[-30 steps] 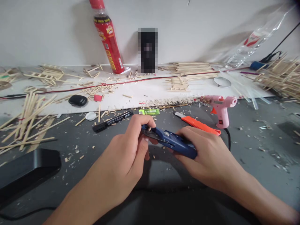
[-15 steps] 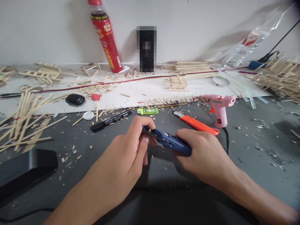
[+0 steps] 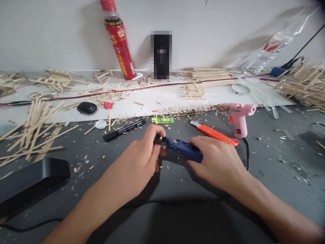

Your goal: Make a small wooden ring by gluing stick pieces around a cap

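Note:
Just in front of me, both hands hold a dark blue-handled, pliers-like hand tool (image 3: 181, 148) above the dark grey desk. My left hand (image 3: 138, 157) is closed, its thumb and index finger pinching the dark metal head. A tiny pale piece shows by those fingertips, too small to name. My right hand (image 3: 215, 159) wraps around the handle end and hides part of it. Beyond the hands lie a green lighter (image 3: 162, 120), a black marker (image 3: 124, 130) and an orange utility knife (image 3: 217, 134), all apart from them.
A pink glue gun (image 3: 240, 118) stands at right, its cable trailing down. Wooden sticks (image 3: 33, 125) pile up at left, more (image 3: 304, 81) at right. A red bottle (image 3: 120, 47) and a blurred black rectangle (image 3: 161, 56) stand by the wall. A black box-like object (image 3: 35, 179) sits near left.
The view has shifted slightly, so the bottle and sticks sit further right. The tool has tilted and turned a little in my hands. Both hands keep their hold.

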A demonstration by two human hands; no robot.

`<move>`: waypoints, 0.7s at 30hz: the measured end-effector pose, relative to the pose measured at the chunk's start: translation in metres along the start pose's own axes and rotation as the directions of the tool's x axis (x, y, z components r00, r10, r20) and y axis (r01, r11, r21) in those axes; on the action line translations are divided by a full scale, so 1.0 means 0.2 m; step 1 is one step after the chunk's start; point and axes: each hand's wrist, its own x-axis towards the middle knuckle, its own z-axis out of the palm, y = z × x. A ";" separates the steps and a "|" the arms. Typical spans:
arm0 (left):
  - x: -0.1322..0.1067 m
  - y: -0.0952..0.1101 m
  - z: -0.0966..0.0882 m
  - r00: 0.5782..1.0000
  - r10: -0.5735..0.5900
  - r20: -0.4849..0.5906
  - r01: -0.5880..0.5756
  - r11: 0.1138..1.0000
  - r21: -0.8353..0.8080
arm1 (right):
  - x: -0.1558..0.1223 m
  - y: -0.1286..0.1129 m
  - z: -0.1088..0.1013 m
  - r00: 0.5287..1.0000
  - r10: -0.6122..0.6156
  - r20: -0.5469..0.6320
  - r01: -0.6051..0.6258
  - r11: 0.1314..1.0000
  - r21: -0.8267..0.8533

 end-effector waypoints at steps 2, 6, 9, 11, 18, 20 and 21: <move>-0.01 0.01 -0.01 1.000 0.010 -0.006 -0.010 0.999 0.039 | 0.00 0.02 -0.01 0.998 -0.024 -0.061 0.024 1.000 -0.006; -0.03 0.02 -0.02 1.000 0.013 -0.014 -0.011 0.991 0.137 | -0.01 0.04 -0.02 0.993 -0.072 -0.095 0.070 0.997 -0.017; -0.04 0.02 -0.03 1.000 0.020 0.004 -0.020 0.982 0.186 | -0.02 0.04 -0.03 0.991 -0.085 -0.099 0.083 0.996 -0.019; -0.04 0.03 -0.03 0.999 0.045 0.010 -0.047 0.985 0.165 | -0.02 0.05 -0.04 0.991 -0.084 -0.101 0.086 0.996 0.024; -0.06 0.09 -0.04 0.994 0.100 -0.051 -0.110 0.955 -0.276 | -0.02 0.02 -0.08 0.998 -0.009 -0.055 0.027 0.945 0.326; -0.07 0.10 -0.04 0.991 0.114 -0.070 -0.131 0.918 -0.373 | -0.03 0.01 -0.09 0.999 -0.011 -0.032 0.023 0.920 0.391; -0.07 0.10 -0.04 0.990 0.121 -0.079 -0.142 0.903 -0.405 | -0.03 0.00 -0.10 1.000 -0.013 -0.021 0.020 0.913 0.408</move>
